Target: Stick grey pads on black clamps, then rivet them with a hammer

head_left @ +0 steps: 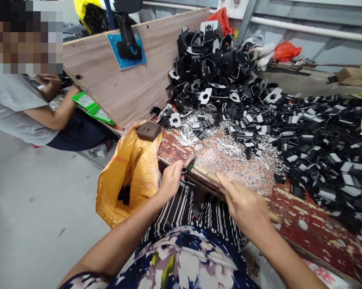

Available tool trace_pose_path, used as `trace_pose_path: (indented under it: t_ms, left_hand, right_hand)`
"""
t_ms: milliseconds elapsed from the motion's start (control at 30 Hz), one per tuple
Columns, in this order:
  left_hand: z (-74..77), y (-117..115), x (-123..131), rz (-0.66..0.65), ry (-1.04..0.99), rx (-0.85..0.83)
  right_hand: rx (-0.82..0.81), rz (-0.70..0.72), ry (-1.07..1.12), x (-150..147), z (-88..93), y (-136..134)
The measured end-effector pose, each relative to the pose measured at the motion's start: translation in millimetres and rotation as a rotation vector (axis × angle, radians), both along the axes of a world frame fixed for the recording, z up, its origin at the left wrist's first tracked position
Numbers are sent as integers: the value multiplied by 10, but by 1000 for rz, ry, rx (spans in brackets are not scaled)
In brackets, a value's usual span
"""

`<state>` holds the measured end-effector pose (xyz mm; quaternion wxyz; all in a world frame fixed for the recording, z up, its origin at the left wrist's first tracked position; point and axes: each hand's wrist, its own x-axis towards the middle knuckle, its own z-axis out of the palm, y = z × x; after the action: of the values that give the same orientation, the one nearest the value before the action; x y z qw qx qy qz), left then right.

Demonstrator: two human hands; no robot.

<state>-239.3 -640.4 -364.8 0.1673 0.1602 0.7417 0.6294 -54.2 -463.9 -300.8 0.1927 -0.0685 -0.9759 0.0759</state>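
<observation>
Tool with a wooden handle (209, 176) lay slantwise along the near edge of the tabletop (298, 216), its dark head close by the left hand. Right hand (247, 204) was closed around the handle, whose butt end stuck out past the palm. Left hand (170, 182) was pinched on a black part (185, 184) at the edge, just beside the tool's head; exact shape of that part was partly hidden by the fingers.

Beyond the hands, a speckled patch (235, 170) of tabletop, with loose metal pins (230, 148) scattered across its far side. Red paint elsewhere was worn and chipped. Behind the pins, a high heap of black brackets (225, 64); to the right, a wide spread of smaller black pieces (322, 140).

Left of the hands, a yellow sack (144, 172) stood open, dark pieces inside, a brown block (149, 131) at its far rim. Farther off, an upright wooden panel (132, 86), and past it a co-worker (15, 108) in grey beside green trays (92, 108).
</observation>
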Motion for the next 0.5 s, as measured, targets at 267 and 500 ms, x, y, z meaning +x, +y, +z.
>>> trace_pose_path:
  t_ms: [267,500]
  left_hand:
    - [577,-760,-257,64,366,-480]
    - [1084,-1554,-645,182,787,-1180]
  right_hand:
    - [9,-47,-132,-185,-137,267]
    - [243,-146,-57,-287,-400,245]
